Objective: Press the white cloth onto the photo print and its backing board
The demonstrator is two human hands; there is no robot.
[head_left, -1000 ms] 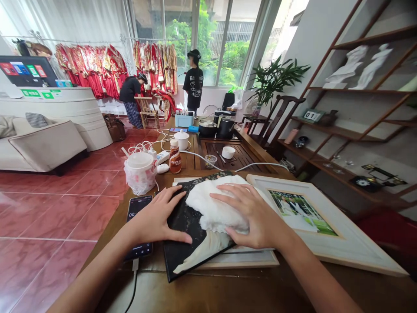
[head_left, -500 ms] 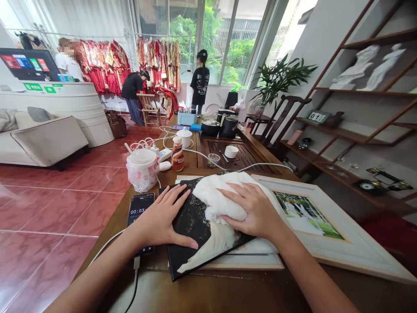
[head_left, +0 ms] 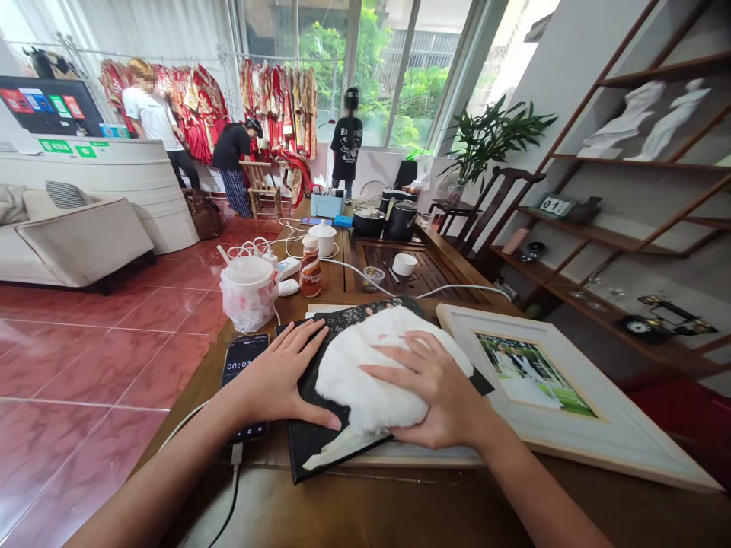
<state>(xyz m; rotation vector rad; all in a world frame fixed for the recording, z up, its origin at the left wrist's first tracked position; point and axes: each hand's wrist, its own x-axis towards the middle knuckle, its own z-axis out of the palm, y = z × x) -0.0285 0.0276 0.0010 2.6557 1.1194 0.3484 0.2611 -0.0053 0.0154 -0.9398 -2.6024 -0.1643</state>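
Okay so starting way over on the left, there's a rack of red embroidered garments [head_left: 197, 114] with a person in a black top [head_left: 231, 148] bending in beside it, and another person in black [head_left: 346, 144] is standing over by the window. Down on the table [head_left: 400, 502], a phone [head_left: 244, 365] showing a timer is lying just beside my left hand [head_left: 279, 377], with a bagged plastic tub [head_left: 247, 293] and a coffee bottle [head_left: 310, 266] sitting farther up. That left hand is staying open, palm down, pressing flat on a black speckled board [head_left: 302, 449] and not gripping anything. A white fluffy cloth [head_left: 365, 388] is sitting bunched on the board, right between both hands. My right hand [head_left: 434, 392] is open too, fingers spread, pushing down on top of the cloth. Just past it, a big cream-framed wedding photo [head_left: 537, 377] is leaning at an angle, and wooden shelves [head_left: 628, 205] holding white figurines [head_left: 645, 122] are running up the right side.
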